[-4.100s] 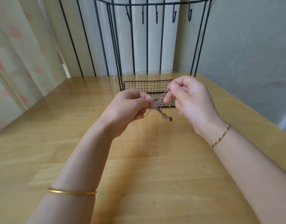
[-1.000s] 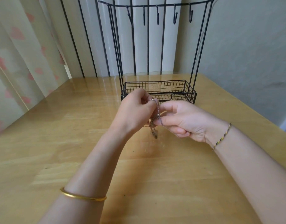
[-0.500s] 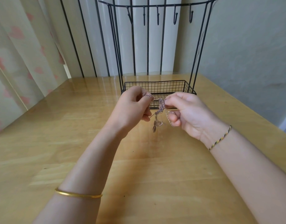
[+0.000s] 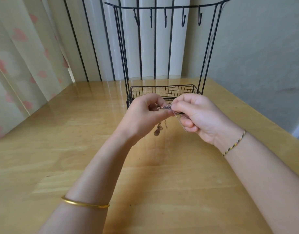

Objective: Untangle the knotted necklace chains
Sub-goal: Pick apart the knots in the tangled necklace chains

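Note:
A tangle of thin necklace chains (image 4: 167,108) is held in the air above the wooden table (image 4: 78,149), just in front of the wire basket. My left hand (image 4: 142,119) pinches one side of the knot with thumb and fingers. My right hand (image 4: 196,115) pinches the other side, fingertips almost touching the left hand's. A small pendant (image 4: 157,131) and loose chain ends hang down below the hands. One strand runs down along my right palm.
A black wire jewellery stand (image 4: 164,92) with a mesh basket base and a top rail of several hooks (image 4: 165,16) stands at the back of the table. Curtains hang on the left, a wall on the right.
Both hands have drawn closer together and the knot now sits between the fingertips. The pendant hangs a little lower and more to the left hand's side.

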The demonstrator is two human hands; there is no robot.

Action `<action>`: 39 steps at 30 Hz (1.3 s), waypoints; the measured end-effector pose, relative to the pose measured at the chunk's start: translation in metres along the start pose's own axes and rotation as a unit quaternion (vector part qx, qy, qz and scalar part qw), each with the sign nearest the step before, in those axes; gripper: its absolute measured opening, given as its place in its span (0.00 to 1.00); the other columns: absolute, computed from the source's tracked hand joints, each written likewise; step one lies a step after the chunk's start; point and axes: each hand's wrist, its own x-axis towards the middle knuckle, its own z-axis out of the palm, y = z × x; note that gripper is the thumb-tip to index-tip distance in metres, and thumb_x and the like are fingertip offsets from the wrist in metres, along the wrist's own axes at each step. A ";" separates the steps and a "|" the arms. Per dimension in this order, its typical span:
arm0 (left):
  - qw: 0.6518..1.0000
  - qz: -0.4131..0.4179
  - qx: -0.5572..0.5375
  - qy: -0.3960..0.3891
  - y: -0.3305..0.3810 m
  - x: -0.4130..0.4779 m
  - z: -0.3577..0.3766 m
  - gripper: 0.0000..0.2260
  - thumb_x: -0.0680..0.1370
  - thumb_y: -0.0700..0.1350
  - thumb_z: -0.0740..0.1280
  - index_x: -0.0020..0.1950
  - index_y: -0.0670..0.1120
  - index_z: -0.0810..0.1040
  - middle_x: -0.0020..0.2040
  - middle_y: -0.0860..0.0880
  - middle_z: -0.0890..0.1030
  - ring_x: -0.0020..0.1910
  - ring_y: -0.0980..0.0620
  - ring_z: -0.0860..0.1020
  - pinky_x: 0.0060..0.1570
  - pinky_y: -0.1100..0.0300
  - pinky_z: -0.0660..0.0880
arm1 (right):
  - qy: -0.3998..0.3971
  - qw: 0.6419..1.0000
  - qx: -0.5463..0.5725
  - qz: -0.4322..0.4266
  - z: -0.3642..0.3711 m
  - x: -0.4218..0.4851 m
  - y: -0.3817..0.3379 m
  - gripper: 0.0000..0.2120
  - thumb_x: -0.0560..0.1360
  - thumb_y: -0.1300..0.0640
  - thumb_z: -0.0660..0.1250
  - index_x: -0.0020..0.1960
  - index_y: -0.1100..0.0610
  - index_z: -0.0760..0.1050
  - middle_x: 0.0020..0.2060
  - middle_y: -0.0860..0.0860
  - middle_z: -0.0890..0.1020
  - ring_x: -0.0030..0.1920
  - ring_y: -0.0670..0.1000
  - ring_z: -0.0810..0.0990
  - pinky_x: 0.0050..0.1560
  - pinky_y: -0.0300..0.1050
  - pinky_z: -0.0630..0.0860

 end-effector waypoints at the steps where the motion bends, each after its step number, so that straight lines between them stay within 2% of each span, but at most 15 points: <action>1: 1.000 -0.008 -0.020 0.000 0.002 -0.001 0.000 0.05 0.74 0.37 0.71 0.42 0.39 0.76 0.28 0.51 0.69 0.22 0.59 0.65 0.22 0.69 0.63 | -0.001 1.000 -0.006 0.000 0.000 0.000 0.000 0.07 0.75 0.68 0.62 0.39 0.60 0.71 0.28 0.52 0.73 0.19 0.44 0.62 0.19 0.33 0.55; 7: 0.985 -0.106 -0.133 0.002 0.004 0.001 0.000 0.08 0.75 0.37 0.68 0.38 0.47 0.74 0.30 0.53 0.73 0.29 0.57 0.69 0.27 0.66 0.69 | -0.013 0.999 -0.034 0.020 0.000 0.000 0.000 0.09 0.74 0.69 0.60 0.39 0.59 0.71 0.35 0.57 0.75 0.19 0.44 0.64 0.19 0.33 0.58; 10: 0.967 -0.153 -0.205 0.017 0.006 0.002 -0.001 0.08 0.75 0.36 0.65 0.36 0.46 0.74 0.31 0.52 0.74 0.29 0.56 0.70 0.25 0.65 0.70 | 0.000 0.998 -0.066 0.014 -0.001 0.002 0.002 0.10 0.73 0.70 0.61 0.37 0.57 0.71 0.36 0.58 0.75 0.19 0.44 0.66 0.19 0.33 0.60; 14: 0.960 -0.193 -0.205 -0.006 0.008 0.001 -0.003 0.07 0.77 0.38 0.62 0.39 0.42 0.74 0.35 0.47 0.72 0.24 0.55 0.69 0.22 0.65 0.70 | 0.032 0.996 -0.086 -0.010 0.000 0.002 0.005 0.10 0.72 0.70 0.61 0.37 0.57 0.70 0.36 0.58 0.76 0.19 0.45 0.67 0.18 0.34 0.60; 16: 0.957 -0.200 -0.207 -0.027 0.008 0.001 -0.006 0.07 0.78 0.38 0.61 0.40 0.41 0.74 0.34 0.46 0.72 0.23 0.56 0.70 0.22 0.66 0.71 | 0.034 0.998 -0.050 -0.004 0.002 0.002 0.004 0.10 0.73 0.69 0.61 0.36 0.57 0.70 0.36 0.57 0.76 0.19 0.45 0.67 0.18 0.34 0.59; 18: 0.951 -0.200 -0.231 -0.038 0.009 0.001 -0.008 0.06 0.79 0.36 0.61 0.41 0.41 0.73 0.30 0.47 0.71 0.22 0.56 0.70 0.22 0.67 0.72 | 0.028 0.999 0.034 0.021 0.004 0.002 0.004 0.11 0.73 0.70 0.60 0.36 0.58 0.68 0.36 0.56 0.75 0.20 0.45 0.67 0.18 0.34 0.57; 21: 0.945 -0.193 -0.263 -0.039 0.007 0.001 -0.010 0.07 0.79 0.35 0.62 0.42 0.42 0.72 0.26 0.48 0.74 0.23 0.55 0.72 0.24 0.66 0.75 | 0.019 0.985 0.161 0.057 0.008 0.002 0.004 0.12 0.74 0.70 0.58 0.36 0.58 0.66 0.29 0.52 0.75 0.20 0.45 0.67 0.18 0.33 0.56; 23: 0.943 -0.192 -0.269 -0.038 0.005 0.001 -0.009 0.06 0.79 0.35 0.63 0.42 0.42 0.72 0.27 0.48 0.75 0.24 0.55 0.72 0.25 0.66 0.75 | 0.016 0.975 0.209 0.071 0.009 0.003 0.006 0.11 0.74 0.71 0.56 0.36 0.58 0.65 0.25 0.51 0.75 0.20 0.45 0.66 0.18 0.32 0.56; 25: 0.939 -0.194 -0.282 -0.034 0.004 0.002 -0.010 0.06 0.78 0.35 0.63 0.42 0.43 0.73 0.31 0.47 0.75 0.25 0.56 0.72 0.24 0.66 0.73 | 0.012 0.972 0.222 0.077 0.009 0.004 0.009 0.11 0.74 0.71 0.56 0.37 0.59 0.65 0.27 0.53 0.75 0.20 0.45 0.64 0.18 0.32 0.55; 27: 0.929 -0.197 -0.312 -0.040 0.004 0.004 -0.012 0.06 0.78 0.35 0.63 0.43 0.44 0.74 0.34 0.48 0.76 0.27 0.57 0.71 0.24 0.67 0.72 | 0.009 0.978 0.192 0.077 0.008 0.005 0.011 0.11 0.73 0.71 0.55 0.36 0.58 0.65 0.28 0.53 0.73 0.20 0.45 0.63 0.18 0.32 0.55; 31: 0.891 -0.242 -0.379 -0.068 0.006 0.006 -0.017 0.02 0.75 0.40 0.65 0.45 0.45 0.74 0.32 0.52 0.76 0.27 0.58 0.69 0.28 0.68 0.70 | -0.006 0.994 0.100 0.050 0.008 0.005 0.014 0.11 0.73 0.71 0.56 0.37 0.58 0.67 0.27 0.52 0.73 0.22 0.46 0.63 0.20 0.34 0.55; 34: 0.859 -0.272 -0.426 -0.075 0.005 0.004 -0.019 0.07 0.68 0.42 0.67 0.45 0.45 0.75 0.32 0.52 0.76 0.27 0.58 0.70 0.32 0.67 0.71 | -0.009 0.998 0.052 0.015 0.006 0.004 0.011 0.11 0.73 0.72 0.55 0.40 0.58 0.69 0.28 0.53 0.73 0.23 0.45 0.63 0.19 0.34 0.56; 39: 0.816 -0.284 -0.498 -0.080 0.008 0.004 -0.025 0.06 0.69 0.39 0.65 0.43 0.39 0.78 0.39 0.48 0.79 0.24 0.60 0.68 0.23 0.73 0.68 | -0.016 0.999 0.029 -0.002 -0.002 0.003 0.008 0.06 0.74 0.68 0.60 0.44 0.60 0.73 0.31 0.56 0.78 0.23 0.45 0.61 0.21 0.35 0.54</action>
